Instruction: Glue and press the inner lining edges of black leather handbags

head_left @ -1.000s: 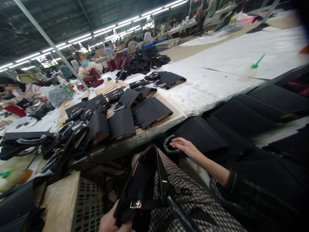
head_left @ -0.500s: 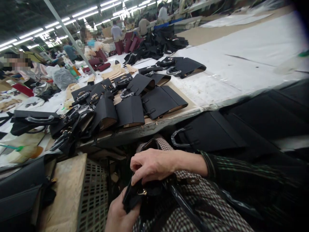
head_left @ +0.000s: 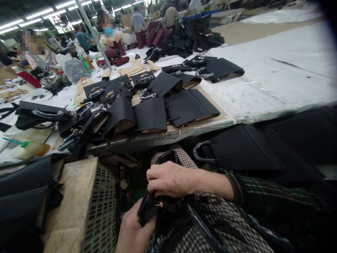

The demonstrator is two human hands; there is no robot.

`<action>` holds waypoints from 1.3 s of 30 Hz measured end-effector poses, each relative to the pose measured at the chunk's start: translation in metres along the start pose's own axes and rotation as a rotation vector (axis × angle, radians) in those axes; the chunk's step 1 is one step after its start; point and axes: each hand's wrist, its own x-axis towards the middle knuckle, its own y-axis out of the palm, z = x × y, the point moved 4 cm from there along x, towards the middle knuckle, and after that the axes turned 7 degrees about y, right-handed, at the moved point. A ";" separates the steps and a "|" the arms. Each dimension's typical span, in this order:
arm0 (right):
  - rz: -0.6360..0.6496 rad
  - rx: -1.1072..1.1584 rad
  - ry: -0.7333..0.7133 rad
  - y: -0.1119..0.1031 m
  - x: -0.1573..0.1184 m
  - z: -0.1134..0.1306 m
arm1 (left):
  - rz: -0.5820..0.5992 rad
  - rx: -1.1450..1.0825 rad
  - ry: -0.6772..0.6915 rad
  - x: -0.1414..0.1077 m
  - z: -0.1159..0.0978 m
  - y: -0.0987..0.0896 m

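A black bag (head_left: 171, 214) with a small gold clasp and plastic-wrapped handles lies on the person's lap, over checked cloth. My left hand (head_left: 134, 228) grips the bag's edge at the lower left, thumb on the near side. Above it, my right hand (head_left: 171, 179) has its fingers curled down on the top of the bag, close to the gold clasp (head_left: 158, 203). Its fingertips are partly hidden. The bag's lower part is dark and hard to make out.
Several black bags (head_left: 150, 114) lie along the white table (head_left: 263, 80). At the left, a crate (head_left: 100, 207) with a board on top stands beside more black pieces (head_left: 23, 200). Another bag (head_left: 237, 147) is at the right. Across the table are people (head_left: 107, 33).
The view has shifted, so the table and its bags appear farther right and slightly higher. My right hand's fingers are now curled in more tightly; both hands stay on the bag.
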 end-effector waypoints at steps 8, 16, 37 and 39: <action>-0.026 0.005 -0.081 -0.010 -0.004 0.003 | 0.010 -0.002 -0.072 0.001 0.002 -0.001; 0.081 -0.101 -0.291 -0.013 -0.012 0.016 | -0.038 -0.037 -0.167 0.002 0.003 0.002; 0.239 -0.184 0.495 -0.020 -0.025 -0.022 | -0.218 -0.202 -0.107 -0.014 0.025 0.003; 0.187 -0.139 0.543 -0.022 -0.023 -0.027 | -0.213 -0.262 -0.097 -0.016 0.028 0.005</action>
